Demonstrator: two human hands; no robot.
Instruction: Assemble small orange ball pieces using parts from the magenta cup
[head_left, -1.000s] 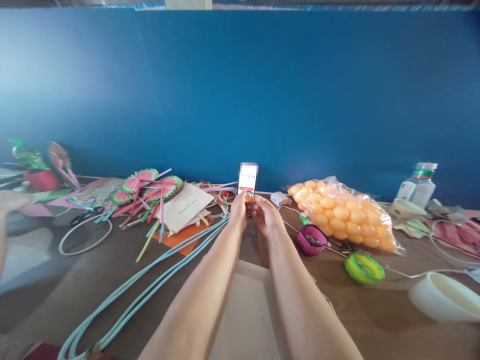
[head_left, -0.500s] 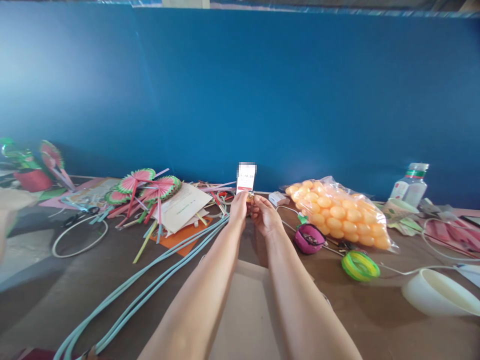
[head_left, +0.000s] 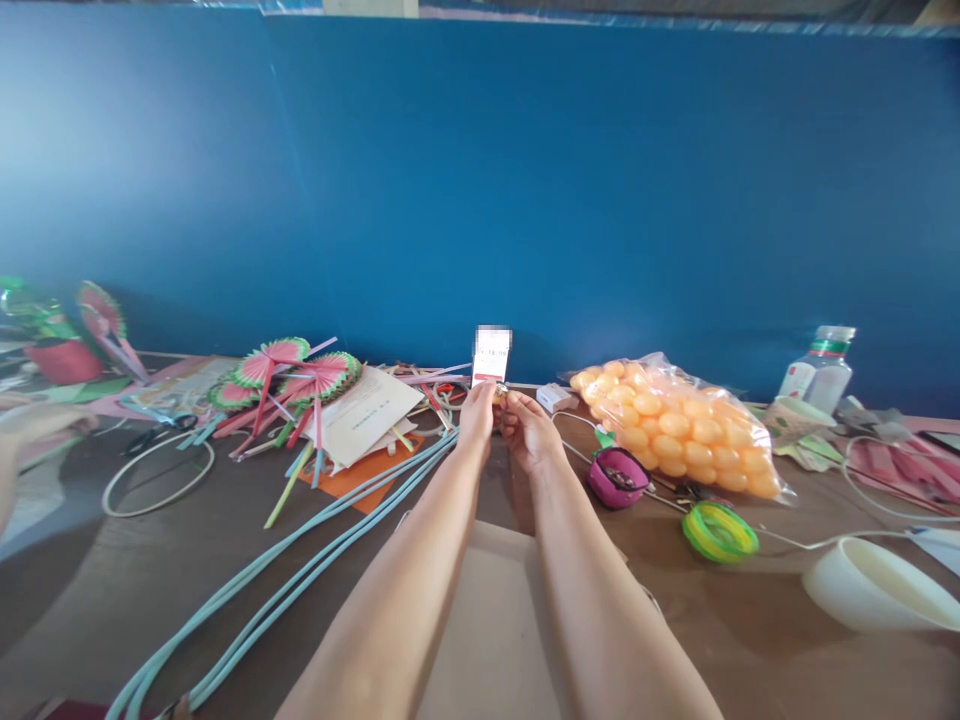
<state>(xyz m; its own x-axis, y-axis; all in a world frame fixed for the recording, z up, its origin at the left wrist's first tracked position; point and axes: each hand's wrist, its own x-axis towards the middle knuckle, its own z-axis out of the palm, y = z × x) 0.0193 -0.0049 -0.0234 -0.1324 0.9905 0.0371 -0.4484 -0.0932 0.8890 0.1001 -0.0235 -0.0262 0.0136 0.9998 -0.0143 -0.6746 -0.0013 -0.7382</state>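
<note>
Both my arms reach forward over the brown table [head_left: 225,560]. My left hand [head_left: 478,412] and my right hand [head_left: 529,430] meet with pinched fingers around a small object [head_left: 499,392] between them; it is too small to name. Just behind the hands stands a phone [head_left: 492,357] with a lit white screen, upright against the blue wall. A clear bag of orange balls [head_left: 675,428] lies to the right of my right hand.
Light blue tubing [head_left: 315,560] runs across the table at left. Pink and green paper fans [head_left: 289,375], papers and a wire hoop [head_left: 154,475] lie at left. A pink pouch [head_left: 619,476], green bands [head_left: 718,532], a white bowl [head_left: 874,597] and a bottle [head_left: 817,372] sit at right.
My hands stay pinched together in the same place. The view has shifted slightly to the right, so things sit a little further left in the picture.
</note>
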